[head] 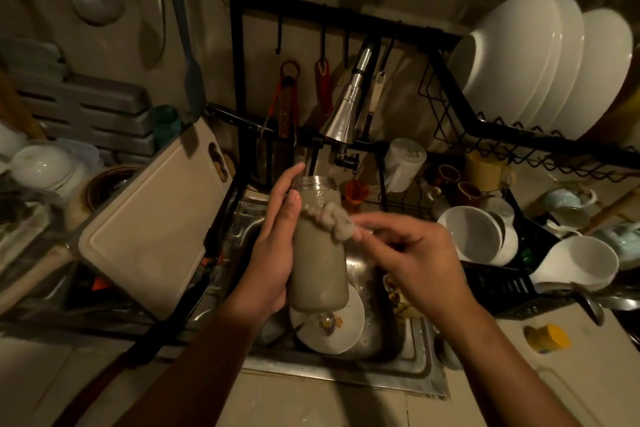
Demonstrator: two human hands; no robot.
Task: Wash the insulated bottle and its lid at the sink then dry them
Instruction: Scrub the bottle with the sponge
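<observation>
Single head-worn wide-angle view, steeply down and forward, close over the sink.

Right fingertips blurred, perhaps foamy

A pale cutting board leans tilted on the left. On the black rack at the right, three big white bowls stand on edge. Below them, white cups lie on their sides in a black basket. Red-handled tools hang from hooks. A white plate carries food scraps.
</observation>
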